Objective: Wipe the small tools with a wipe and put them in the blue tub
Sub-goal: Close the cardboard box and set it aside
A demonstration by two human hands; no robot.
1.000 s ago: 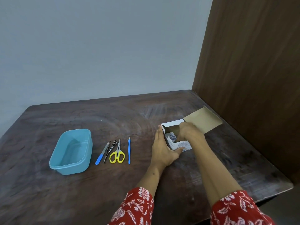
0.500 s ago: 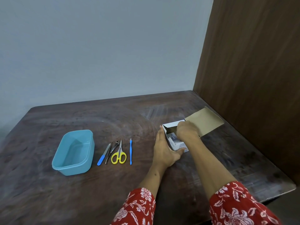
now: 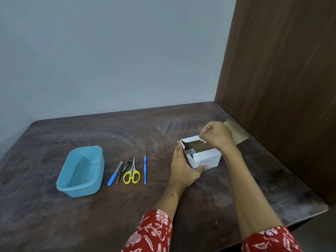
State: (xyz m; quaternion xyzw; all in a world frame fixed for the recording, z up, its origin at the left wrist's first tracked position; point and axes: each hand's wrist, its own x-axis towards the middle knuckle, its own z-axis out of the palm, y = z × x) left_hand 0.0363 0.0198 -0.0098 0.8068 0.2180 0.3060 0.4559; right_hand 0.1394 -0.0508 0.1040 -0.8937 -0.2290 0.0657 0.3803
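An empty blue tub stands on the dark wooden table at the left. Right of it lie several small tools in a row: a blue-handled file, tweezers, nail clippers, yellow-handled scissors and a thin blue stick tool. My left hand rests flat against the left side of an open white box, thumb on its front. My right hand is raised above the box opening and pinches a small white wipe.
A brown wooden panel stands along the table's right side. The box's brown flap lies open behind my right hand. A grey wall runs behind the table. The table's right front edge is near my right forearm.
My right hand has come up out of the box with a white wipe pinched in its fingers. My left hand has stayed against the box.
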